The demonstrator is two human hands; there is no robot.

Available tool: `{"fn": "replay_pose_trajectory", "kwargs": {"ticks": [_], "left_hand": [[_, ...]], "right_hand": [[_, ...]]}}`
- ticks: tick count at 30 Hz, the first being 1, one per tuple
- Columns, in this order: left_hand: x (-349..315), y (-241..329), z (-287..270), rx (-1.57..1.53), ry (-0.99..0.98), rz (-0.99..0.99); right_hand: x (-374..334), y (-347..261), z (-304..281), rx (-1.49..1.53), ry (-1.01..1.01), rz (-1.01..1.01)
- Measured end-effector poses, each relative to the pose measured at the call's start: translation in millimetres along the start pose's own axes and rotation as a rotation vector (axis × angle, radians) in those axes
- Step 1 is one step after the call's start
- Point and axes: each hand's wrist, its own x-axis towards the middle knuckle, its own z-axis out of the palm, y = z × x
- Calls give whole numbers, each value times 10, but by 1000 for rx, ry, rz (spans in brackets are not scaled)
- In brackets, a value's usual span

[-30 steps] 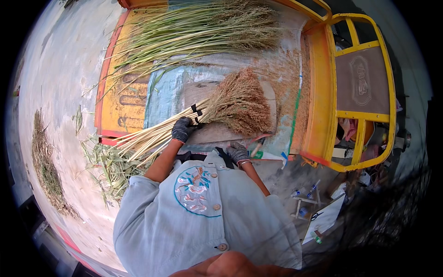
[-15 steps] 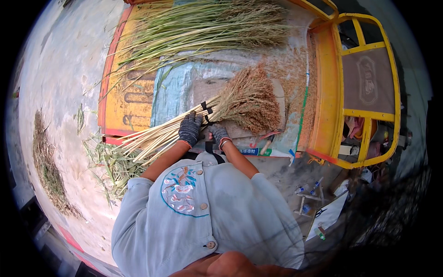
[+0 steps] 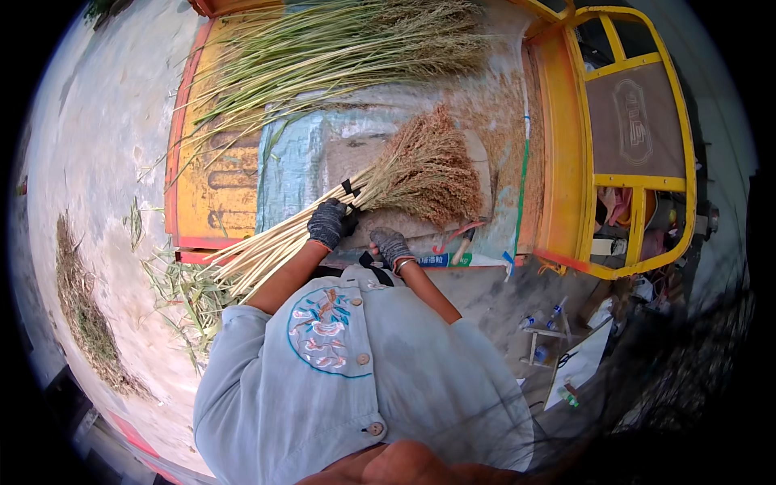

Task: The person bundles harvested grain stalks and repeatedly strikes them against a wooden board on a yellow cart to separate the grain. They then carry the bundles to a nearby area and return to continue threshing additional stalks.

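A bundle of sorghum stalks (image 3: 287, 242) with brown seed heads (image 3: 432, 174) lies slantwise in front of me, heads to the right. Black bands (image 3: 349, 187) circle it just below the heads. My left hand (image 3: 327, 224), in a dark grey knit glove, is closed around the stalks beside these bands. To its right, my right hand (image 3: 391, 245), also gloved, is apart from the bundle with its fingers curled in. Whether something thin is in those fingers is hidden. A black strap (image 3: 369, 260) shows just below that hand.
Green stalks (image 3: 323, 65) are heaped at the far side of the yellow cart bed (image 3: 230, 174). A tool with a wooden handle (image 3: 463, 245) rests near the bed's front edge. A yellow-framed rail (image 3: 596, 162) stands right. Cut leaves (image 3: 190, 299) litter the ground at left.
My right hand has drawn back from the bundle, toward me and slightly right. My left hand stays on the stalks. The whole view has shifted slightly.
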Motion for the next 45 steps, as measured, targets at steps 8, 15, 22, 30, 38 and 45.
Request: {"fn": "replay_pose_trajectory", "kwargs": {"ticks": [8, 15, 22, 30, 38, 45], "left_hand": [[148, -261, 45, -326, -250, -126], [90, -335, 188, -177, -135, -47], [294, -499, 41, -658, -553, -238], [362, -258, 6, -339, -598, -38], [367, 100, 21, -179, -280, -184], [429, -84, 2, -457, -518, -155]], "right_hand": [[304, -206, 208, 322, 523, -408], [265, -458, 279, -63, 589, -121], [162, -367, 232, -11, 655, -269], [243, -297, 292, -345, 763, -195], [281, -225, 115, 230, 515, -283], [111, -319, -43, 27, 481, -446]]}}
